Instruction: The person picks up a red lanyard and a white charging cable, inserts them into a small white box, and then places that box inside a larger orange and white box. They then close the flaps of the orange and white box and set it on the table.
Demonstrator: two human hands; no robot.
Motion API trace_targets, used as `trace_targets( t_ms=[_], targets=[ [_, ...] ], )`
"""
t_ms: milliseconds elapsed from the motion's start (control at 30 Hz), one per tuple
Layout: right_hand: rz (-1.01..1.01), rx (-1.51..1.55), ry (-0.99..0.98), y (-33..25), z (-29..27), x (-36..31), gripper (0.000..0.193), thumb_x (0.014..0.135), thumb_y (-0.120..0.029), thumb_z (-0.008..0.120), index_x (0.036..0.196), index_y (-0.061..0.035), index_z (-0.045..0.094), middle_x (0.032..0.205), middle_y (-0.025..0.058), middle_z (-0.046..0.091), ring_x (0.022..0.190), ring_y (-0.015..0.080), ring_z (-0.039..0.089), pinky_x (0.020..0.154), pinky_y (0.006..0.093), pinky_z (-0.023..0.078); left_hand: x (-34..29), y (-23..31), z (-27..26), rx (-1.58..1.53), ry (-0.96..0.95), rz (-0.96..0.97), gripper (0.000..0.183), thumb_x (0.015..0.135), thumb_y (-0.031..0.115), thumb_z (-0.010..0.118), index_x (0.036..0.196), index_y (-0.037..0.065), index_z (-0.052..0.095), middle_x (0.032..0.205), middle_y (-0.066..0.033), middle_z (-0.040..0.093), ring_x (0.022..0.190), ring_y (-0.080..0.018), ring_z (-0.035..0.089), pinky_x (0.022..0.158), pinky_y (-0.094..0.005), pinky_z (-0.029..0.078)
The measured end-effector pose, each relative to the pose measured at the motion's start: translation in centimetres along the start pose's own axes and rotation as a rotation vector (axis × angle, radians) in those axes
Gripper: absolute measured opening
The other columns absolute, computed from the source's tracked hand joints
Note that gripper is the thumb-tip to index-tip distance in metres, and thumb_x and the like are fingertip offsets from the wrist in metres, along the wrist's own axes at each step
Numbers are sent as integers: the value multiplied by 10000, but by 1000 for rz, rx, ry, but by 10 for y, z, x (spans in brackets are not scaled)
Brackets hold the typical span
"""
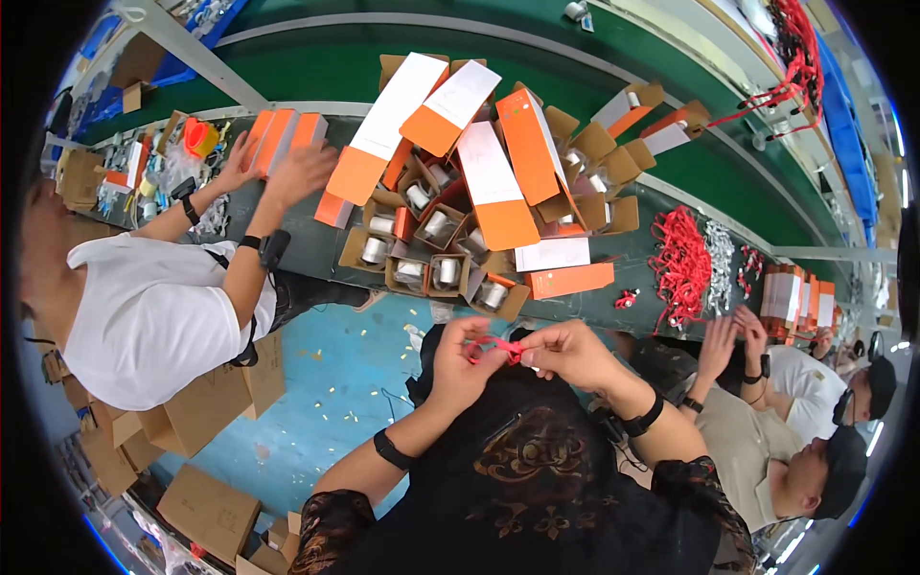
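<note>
A red cord (500,346), bunched into a small loop, is stretched between my two hands in front of my chest. My left hand (460,369) pinches its left side between thumb and fingers. On the other side my right hand (577,356) grips the knotted end, and a small pale bit shows at its fingertips. Just beyond my hands, at the near table edge, stand open cardboard boxes (447,272) with white cylindrical items inside. Whether the cord is tied or only folded cannot be made out.
Orange-and-white boxes (491,182) pile up on the dark table. Red cords (678,264) lie heaped at right beside a white bundle (718,264). A co-worker in a white shirt (158,316) handles boxes at left; others (743,441) sit at right. Cartons (206,513) stand on the floor.
</note>
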State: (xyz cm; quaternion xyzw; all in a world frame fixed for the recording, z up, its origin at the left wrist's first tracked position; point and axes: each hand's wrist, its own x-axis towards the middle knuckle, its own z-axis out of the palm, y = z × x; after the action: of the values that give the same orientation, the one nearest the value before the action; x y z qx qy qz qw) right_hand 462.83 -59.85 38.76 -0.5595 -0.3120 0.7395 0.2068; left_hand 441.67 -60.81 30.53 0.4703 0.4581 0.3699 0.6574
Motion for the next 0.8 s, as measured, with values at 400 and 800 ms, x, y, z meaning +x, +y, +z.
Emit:
trace_targets(
  t_ms=[400, 800],
  targets=[
    [-246, -460, 376, -52, 1, -14, 146, 911, -71, 708, 1013, 28, 742, 733, -10, 635, 592, 33, 507, 536, 217, 404, 42, -88, 31, 617, 431, 168, 872, 654, 246, 884, 1368, 4, 447, 1324, -219, 508, 1214, -405, 522, 1006, -459, 452],
    [-655, -675, 222, -72, -22, -45, 167, 850, -59, 732, 1009, -16, 757, 820, 90, 690, 698, 144, 618, 639, 281, 481, 28, -27, 44, 622, 508, 469, 644, 627, 94, 853, 1227, 69, 621, 1257, -154, 587, 1242, -380, 534, 1024, -451, 449]
  ],
)
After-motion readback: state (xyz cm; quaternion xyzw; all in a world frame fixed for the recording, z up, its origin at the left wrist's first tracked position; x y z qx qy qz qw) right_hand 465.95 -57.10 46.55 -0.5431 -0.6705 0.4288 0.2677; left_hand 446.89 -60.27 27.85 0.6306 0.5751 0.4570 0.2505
